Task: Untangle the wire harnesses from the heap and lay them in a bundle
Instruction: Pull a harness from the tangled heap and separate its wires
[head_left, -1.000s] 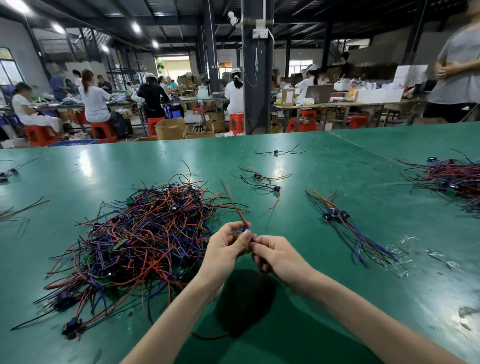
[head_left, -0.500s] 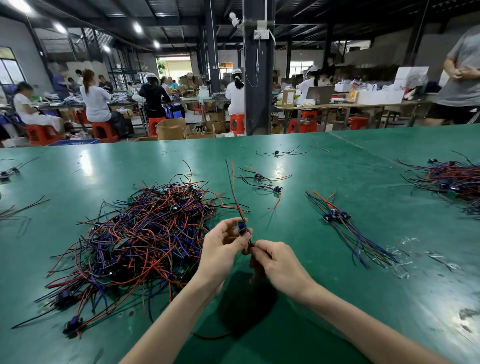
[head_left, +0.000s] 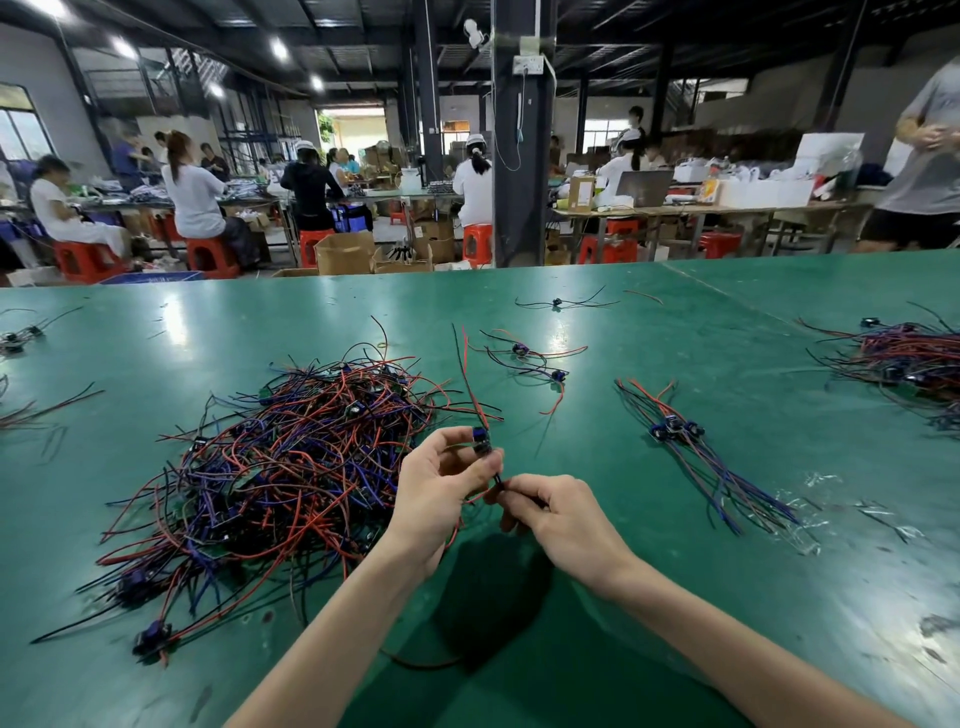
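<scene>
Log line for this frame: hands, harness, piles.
left hand: pinches harness | right hand: pinches same harness | heap: at left | bundle: at right

The far-right pile (head_left: 904, 364) runs off the picture's right edge. The right hand (head_left: 561, 519) curls over the lower wires of the harness (head_left: 481, 440), hiding them. Inside the heap (head_left: 291, 467), single harnesses cannot be told apart.
</scene>
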